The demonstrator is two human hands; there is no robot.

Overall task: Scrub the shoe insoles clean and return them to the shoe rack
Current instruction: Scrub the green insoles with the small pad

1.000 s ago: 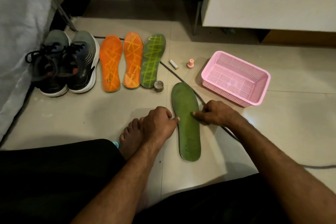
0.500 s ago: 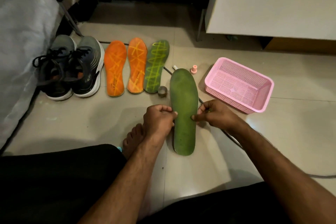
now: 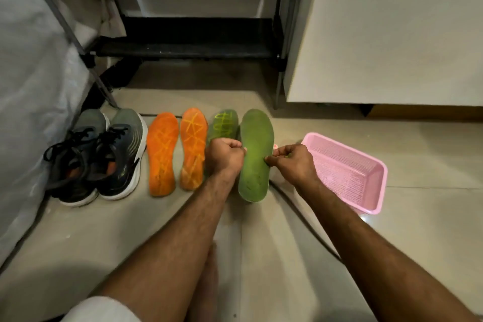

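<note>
A: Grip check? Where's the insole?

B: Your left hand [image 3: 226, 155] and right hand [image 3: 287, 162] pinch the green insole [image 3: 255, 154] by its edges, between your fingertips.

A: Risk?

B: Thin pinch; it may flex, slip, and drop on the patterned green insole [image 3: 222, 123] just past your left knuckles.

No text, label, brand, number or sign can be read anywhere. The yellow crisscross lines on the 2 orange insoles [image 3: 162, 154] [image 3: 193, 148] and on the patterned green insole [image 3: 222, 124] are only a pattern, not letters. The plain green insole [image 3: 255, 157] shows small dark specks, too small to tell.
</note>
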